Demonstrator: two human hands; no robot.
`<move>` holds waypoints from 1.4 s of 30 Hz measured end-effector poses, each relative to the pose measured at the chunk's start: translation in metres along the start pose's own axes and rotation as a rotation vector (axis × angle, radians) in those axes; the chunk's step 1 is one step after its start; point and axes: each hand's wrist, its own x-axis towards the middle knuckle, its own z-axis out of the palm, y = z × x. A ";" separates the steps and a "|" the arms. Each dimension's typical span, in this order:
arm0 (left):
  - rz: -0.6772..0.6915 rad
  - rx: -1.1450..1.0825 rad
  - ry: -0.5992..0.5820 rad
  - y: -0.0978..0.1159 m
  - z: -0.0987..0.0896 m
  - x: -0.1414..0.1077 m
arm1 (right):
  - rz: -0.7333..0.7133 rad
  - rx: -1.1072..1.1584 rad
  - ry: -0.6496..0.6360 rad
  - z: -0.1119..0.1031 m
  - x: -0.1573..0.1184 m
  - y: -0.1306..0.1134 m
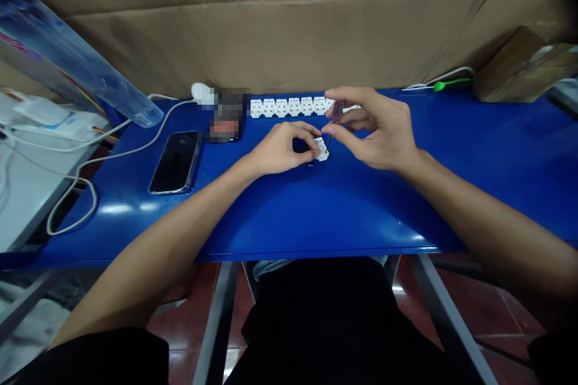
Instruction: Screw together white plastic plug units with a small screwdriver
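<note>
My left hand (282, 147) pinches a small white plastic connector block (321, 150) at its fingertips, just above the blue tabletop (361, 210). My right hand (374, 129) holds a small screwdriver with a translucent purple handle (336, 113) between thumb and fingers, its thin shaft pointing down to the block. A tiny brass-coloured bit (310, 165) lies on the table just below my left hand. Behind my hands stands a row of several similar white blocks (288, 107), its right end partly hidden by my right hand.
A black smartphone (175, 162) lies left of my hands, beside a pixelated dark object (228, 117). A white cable (108, 153) loops across the left side. Cardboard (289, 30) stands along the back, with a green-handled tool (445, 85) and a cardboard box (519, 66) at the back right.
</note>
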 end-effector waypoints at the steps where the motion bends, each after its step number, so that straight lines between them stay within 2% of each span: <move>1: -0.001 0.002 0.000 0.000 0.000 0.000 | 0.044 0.011 -0.049 -0.001 0.000 -0.001; 4: 0.007 -0.002 0.011 -0.002 0.001 0.000 | 0.079 0.069 -0.090 -0.001 -0.001 -0.001; 10: 0.018 0.007 0.009 -0.003 0.001 0.000 | 0.036 0.021 0.057 0.004 -0.002 0.005; 16: 0.009 0.000 0.008 -0.003 0.001 0.000 | 0.020 0.081 -0.038 0.003 -0.001 0.002; 22: 0.017 0.013 0.016 -0.003 0.002 0.000 | -0.062 -0.065 0.074 0.004 0.002 0.001; 28: 0.012 0.011 0.013 -0.002 0.002 0.000 | -0.025 -0.039 -0.048 0.001 0.001 0.002; 35: 0.009 0.025 0.030 -0.002 0.003 0.000 | -0.078 -0.126 0.052 0.002 0.001 0.003; 37: 0.009 0.021 0.031 -0.003 0.003 0.000 | -0.081 -0.083 0.011 0.001 0.002 0.001; 40: 0.014 0.006 0.032 -0.003 0.004 0.000 | -0.005 0.025 -0.100 -0.001 0.002 -0.002; 42: 0.014 0.000 0.028 -0.004 0.004 0.001 | 0.048 0.052 -0.099 0.000 0.001 -0.002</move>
